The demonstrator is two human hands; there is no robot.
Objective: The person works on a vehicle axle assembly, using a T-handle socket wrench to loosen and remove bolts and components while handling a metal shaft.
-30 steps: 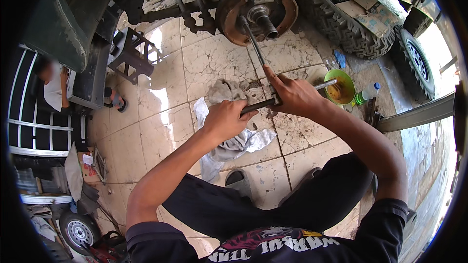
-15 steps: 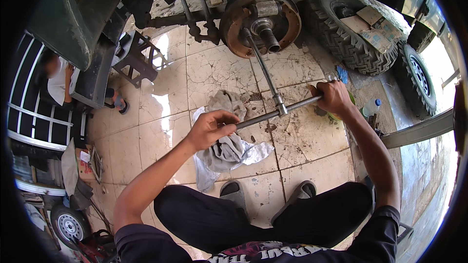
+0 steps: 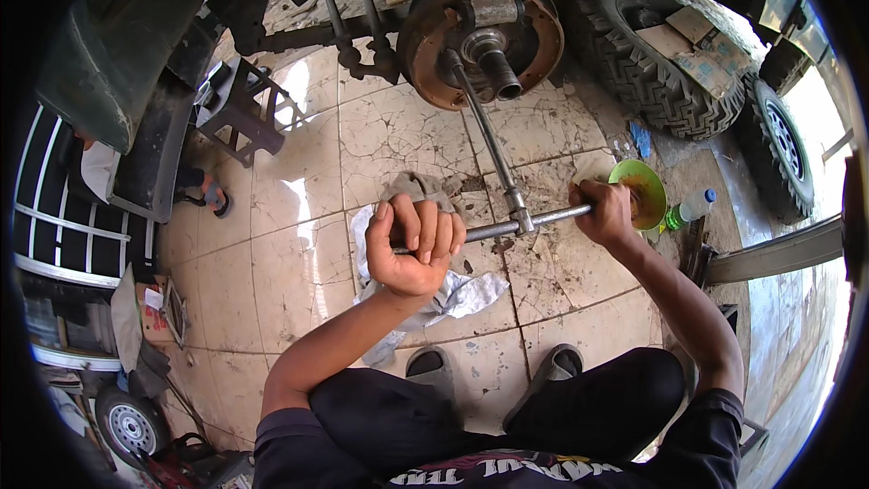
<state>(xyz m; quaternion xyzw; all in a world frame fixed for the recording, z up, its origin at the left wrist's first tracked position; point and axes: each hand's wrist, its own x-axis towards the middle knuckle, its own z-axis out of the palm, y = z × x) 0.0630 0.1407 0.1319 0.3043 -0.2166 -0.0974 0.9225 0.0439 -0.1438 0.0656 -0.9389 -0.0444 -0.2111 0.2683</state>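
Note:
A long-shafted T-handle wrench (image 3: 489, 142) runs from the brake assembly (image 3: 543, 41) toward me, its far end set at the inside of the brake beside the hub's spindle (image 3: 501, 74). Its crossbar (image 3: 554, 216) lies nearly level in front of me. My left hand (image 3: 415, 247) is closed around the bar's left end, palm side up and fingers curled over it. At the other end, my right hand (image 3: 605, 213) grips the bar with the back of the hand up. The tool's far tip is hidden in the brake.
Grey and white rags (image 3: 471, 297) lie on the tiles under my left hand. A green bowl (image 3: 654, 183) and a plastic bottle (image 3: 693, 207) stand right of my right hand. Big tyres (image 3: 661, 81) lie far right. A dark stool (image 3: 249, 118) and a partly hidden person (image 3: 100, 172) are left.
My left hand has gone from loosely raised fingers at the bar's end to a palm-up grip around it. My right hand has shifted slightly down and left. The green bowl shows more.

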